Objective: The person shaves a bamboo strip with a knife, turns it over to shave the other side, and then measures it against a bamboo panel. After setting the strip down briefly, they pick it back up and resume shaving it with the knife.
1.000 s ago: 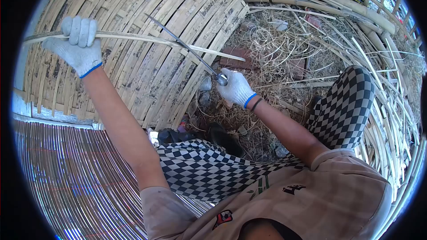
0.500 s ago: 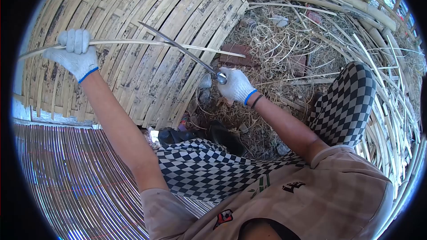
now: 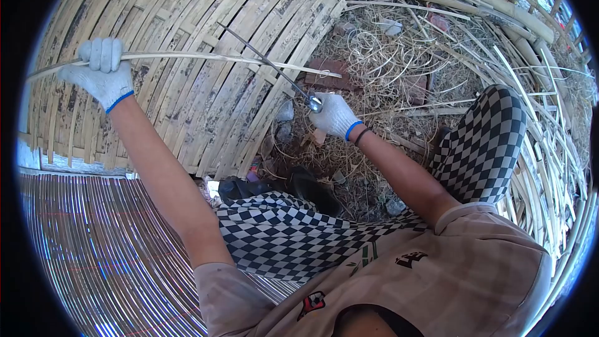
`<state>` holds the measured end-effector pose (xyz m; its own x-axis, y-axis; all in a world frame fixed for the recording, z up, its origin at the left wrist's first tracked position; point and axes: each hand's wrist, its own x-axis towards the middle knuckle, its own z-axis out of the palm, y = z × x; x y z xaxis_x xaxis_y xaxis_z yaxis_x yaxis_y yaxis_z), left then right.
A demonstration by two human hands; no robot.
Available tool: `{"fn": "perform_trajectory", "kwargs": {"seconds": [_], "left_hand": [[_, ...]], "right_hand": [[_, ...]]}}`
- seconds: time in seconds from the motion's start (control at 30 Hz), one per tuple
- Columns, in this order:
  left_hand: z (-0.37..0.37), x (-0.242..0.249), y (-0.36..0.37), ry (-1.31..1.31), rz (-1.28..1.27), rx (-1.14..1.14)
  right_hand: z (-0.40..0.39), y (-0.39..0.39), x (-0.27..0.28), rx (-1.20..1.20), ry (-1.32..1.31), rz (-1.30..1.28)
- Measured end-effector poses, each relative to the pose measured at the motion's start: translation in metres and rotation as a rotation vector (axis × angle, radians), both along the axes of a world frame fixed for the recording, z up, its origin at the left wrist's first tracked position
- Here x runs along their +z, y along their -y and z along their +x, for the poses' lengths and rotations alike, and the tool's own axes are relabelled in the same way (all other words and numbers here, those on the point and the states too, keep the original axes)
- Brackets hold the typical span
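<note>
My left hand (image 3: pixel 100 72), in a white glove with a blue cuff, is wrapped round a long pale bamboo strip (image 3: pixel 187 55). The strip runs rightward from the fist and ends over a reddish brick. My right hand (image 3: pixel 334 115), gloved the same way, grips the handle of a long thin knife (image 3: pixel 259 55) with a shiny metal collar. Its blade points up and to the left and crosses the strip near the strip's right part. Whether blade and strip touch, I cannot tell.
A woven bamboo panel (image 3: pixel 168 100) lies behind the strip. Thin shavings (image 3: pixel 393 56) and bricks (image 3: pixel 415 89) cover the ground. Split bamboo strips (image 3: pixel 543 168) lie at the right, bamboo poles (image 3: pixel 499 9) at the upper right. A ridged sheet (image 3: pixel 100 243) fills the lower left.
The knife blade has turned steeper and shows its thin edge, its tip now further right. My right hand has shifted slightly right; my left hand and the strip have moved slightly up and left.
</note>
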<state>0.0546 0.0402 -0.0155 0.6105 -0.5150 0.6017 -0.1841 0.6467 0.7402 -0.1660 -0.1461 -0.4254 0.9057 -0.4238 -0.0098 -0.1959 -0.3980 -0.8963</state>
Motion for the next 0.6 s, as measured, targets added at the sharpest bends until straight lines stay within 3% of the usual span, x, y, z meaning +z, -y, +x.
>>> {"fn": "perform_trajectory", "kwargs": {"seconds": [0.07,0.17,0.23,0.3,0.37,0.43,0.53,0.6], "left_hand": [[0.001,0.004,0.000,0.035,0.019,-0.107],[-0.007,0.002,0.001,0.031,0.033,-0.092],[-0.013,0.001,0.001,0.067,0.040,-0.252],[-0.013,0.001,0.006,0.089,0.045,-0.327],[-0.008,0.002,0.004,0.090,0.042,-0.296],[-0.008,0.008,0.006,0.095,0.074,-0.265],[-0.010,0.012,0.010,0.074,0.080,-0.218],[-0.014,0.014,0.014,0.099,0.078,-0.281]], "right_hand": [[0.001,0.000,-0.019,-0.026,-0.034,0.095],[-0.006,0.023,-0.114,-0.096,-0.274,0.134],[0.001,0.043,-0.161,-0.073,-0.447,0.158],[0.019,0.040,-0.157,0.027,-0.286,-0.140],[0.021,0.029,-0.126,0.039,-0.171,-0.192],[0.001,0.026,-0.031,-0.038,-0.081,0.002],[0.003,0.024,-0.012,0.040,-0.010,-0.006],[-0.004,0.027,-0.037,-0.027,-0.075,0.037]]}}
